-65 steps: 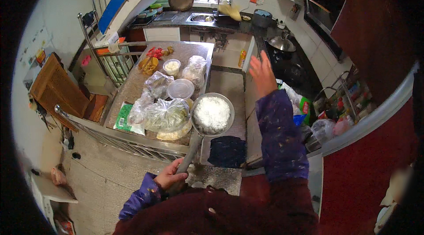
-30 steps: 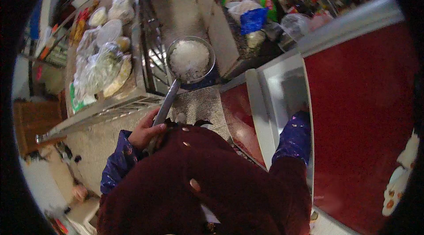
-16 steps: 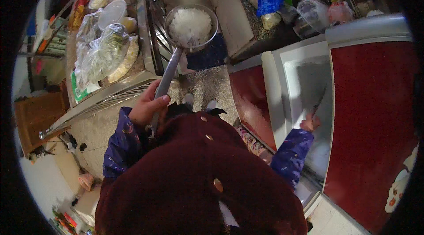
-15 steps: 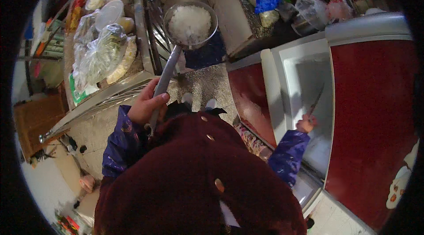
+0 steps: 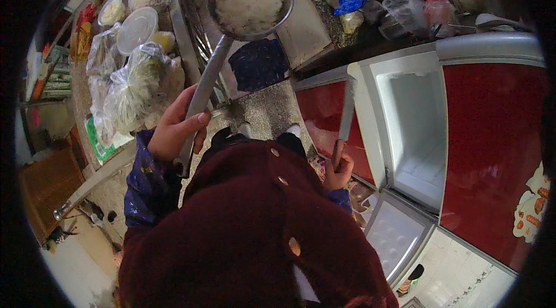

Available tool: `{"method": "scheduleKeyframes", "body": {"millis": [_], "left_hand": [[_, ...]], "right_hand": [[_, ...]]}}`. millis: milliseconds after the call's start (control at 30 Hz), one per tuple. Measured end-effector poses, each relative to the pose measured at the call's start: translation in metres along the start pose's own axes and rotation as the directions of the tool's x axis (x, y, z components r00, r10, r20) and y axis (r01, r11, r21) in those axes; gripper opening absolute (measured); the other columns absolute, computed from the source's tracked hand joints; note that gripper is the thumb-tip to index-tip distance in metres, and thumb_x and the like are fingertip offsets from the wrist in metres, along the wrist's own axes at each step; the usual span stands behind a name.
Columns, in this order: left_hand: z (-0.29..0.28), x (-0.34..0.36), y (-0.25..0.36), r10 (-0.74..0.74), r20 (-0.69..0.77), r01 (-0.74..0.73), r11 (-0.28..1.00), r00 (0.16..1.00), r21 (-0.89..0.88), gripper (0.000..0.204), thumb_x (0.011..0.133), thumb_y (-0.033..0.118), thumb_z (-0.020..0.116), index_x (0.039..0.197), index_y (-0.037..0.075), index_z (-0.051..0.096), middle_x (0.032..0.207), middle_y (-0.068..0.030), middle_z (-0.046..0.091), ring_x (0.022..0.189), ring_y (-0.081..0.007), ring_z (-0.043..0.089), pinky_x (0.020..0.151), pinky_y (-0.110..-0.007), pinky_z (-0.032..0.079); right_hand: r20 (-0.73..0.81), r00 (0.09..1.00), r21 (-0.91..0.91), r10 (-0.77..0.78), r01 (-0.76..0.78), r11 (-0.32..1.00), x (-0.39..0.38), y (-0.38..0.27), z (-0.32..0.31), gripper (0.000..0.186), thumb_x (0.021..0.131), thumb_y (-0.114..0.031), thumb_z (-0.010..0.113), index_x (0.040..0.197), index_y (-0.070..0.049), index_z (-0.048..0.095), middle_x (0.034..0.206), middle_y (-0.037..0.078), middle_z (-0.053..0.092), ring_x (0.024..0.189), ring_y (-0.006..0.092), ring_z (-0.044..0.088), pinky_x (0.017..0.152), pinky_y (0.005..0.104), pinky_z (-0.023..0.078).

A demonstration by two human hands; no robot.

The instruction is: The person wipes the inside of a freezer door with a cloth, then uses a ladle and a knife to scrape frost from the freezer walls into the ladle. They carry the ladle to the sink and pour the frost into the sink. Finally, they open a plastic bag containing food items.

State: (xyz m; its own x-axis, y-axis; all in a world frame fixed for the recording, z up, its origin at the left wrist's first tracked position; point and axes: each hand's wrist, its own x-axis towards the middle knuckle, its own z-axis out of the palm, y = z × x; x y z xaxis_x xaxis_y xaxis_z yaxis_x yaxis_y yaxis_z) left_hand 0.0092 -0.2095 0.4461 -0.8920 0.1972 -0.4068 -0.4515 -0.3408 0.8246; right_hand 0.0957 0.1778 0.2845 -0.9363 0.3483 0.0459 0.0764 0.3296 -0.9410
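My left hand (image 5: pixel 178 124) is closed around the flat handle of a long-handled metal pan (image 5: pixel 209 70), held out in front of me. White crumbly ice or frost (image 5: pixel 250 4) fills its round bowl. In my right hand (image 5: pixel 337 173) is a knife (image 5: pixel 346 112), gripped by its brown handle with the blade upright and whitish frost near the tip. The knife is in front of a red panel, left of an open freezer (image 5: pixel 414 128) with a white interior.
At left, a counter (image 5: pixel 179 24) bears several plastic-bagged foods (image 5: pixel 136 79) and a round clear lid (image 5: pixel 137 31). Another counter at the upper right holds bags and a clear container (image 5: pixel 402 12). A red door (image 5: pixel 492 151) flanks the freezer; a dark blue cloth (image 5: pixel 259 66) lies below the pan.
My right hand has come out of the freezer with the knife and moved left, turning the blade upright. The pan has risen slightly in view.
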Motion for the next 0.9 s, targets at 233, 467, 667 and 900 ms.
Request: {"method": "scheduleKeyframes", "body": {"millis": [233, 467, 667, 900], "left_hand": [[-0.020, 0.027, 0.018, 0.117, -0.082, -0.115, 0.993, 0.990, 0.022, 0.058, 0.082, 0.011, 0.055, 0.132, 0.004, 0.026, 0.078, -0.0048, 0.051, 0.045, -0.0105, 0.048, 0.037, -0.022, 0.038], [-0.017, 0.065, 0.057, 0.169, -0.221, -0.172, 0.985, 0.960, 0.010, 0.058, 0.081, 0.014, 0.056, 0.131, 0.004, 0.028, 0.073, -0.0033, 0.049, 0.045, -0.0102, 0.046, 0.039, -0.022, 0.037], [0.008, 0.120, 0.095, 0.229, -0.517, -0.264, 0.965, 0.825, 0.007, 0.051, 0.082, 0.010, 0.053, 0.129, 0.005, 0.033, 0.072, -0.0030, 0.050, 0.050, -0.0106, 0.047, 0.042, -0.022, 0.038], [-0.007, 0.200, 0.139, 0.178, -0.589, -0.339, 0.925, 0.788, -0.172, 0.056, 0.082, 0.010, 0.057, 0.131, 0.007, 0.030, 0.077, -0.0045, 0.053, 0.051, -0.0113, 0.050, 0.044, -0.024, 0.040]], "right_hand": [[0.263, 0.964, -0.150, -0.032, 0.073, 0.986, 0.061, -0.005, 0.025, 0.051, 0.069, -0.008, 0.069, 0.113, -0.002, 0.043, 0.104, 0.012, 0.054, 0.090, 0.0212, 0.055, 0.078, 0.0321, 0.046], [0.434, 0.900, 0.082, -0.042, 0.007, 0.997, 0.213, -0.067, 0.115, 0.046, 0.073, -0.007, 0.064, 0.114, -0.002, 0.043, 0.103, 0.009, 0.053, 0.098, 0.0184, 0.051, 0.086, 0.0325, 0.040], [0.513, 0.828, 0.418, -0.228, -0.009, 0.908, 0.354, -0.134, 0.219, 0.041, 0.079, -0.011, 0.060, 0.114, -0.005, 0.039, 0.086, 0.006, 0.053, 0.064, 0.0121, 0.051, 0.053, 0.0276, 0.043], [0.548, 0.799, 0.644, -0.247, -0.214, 0.735, 0.419, -0.244, 0.310, 0.035, 0.081, -0.014, 0.053, 0.110, -0.006, 0.035, 0.081, 0.010, 0.053, 0.054, 0.0147, 0.049, 0.044, 0.0284, 0.040]]}}
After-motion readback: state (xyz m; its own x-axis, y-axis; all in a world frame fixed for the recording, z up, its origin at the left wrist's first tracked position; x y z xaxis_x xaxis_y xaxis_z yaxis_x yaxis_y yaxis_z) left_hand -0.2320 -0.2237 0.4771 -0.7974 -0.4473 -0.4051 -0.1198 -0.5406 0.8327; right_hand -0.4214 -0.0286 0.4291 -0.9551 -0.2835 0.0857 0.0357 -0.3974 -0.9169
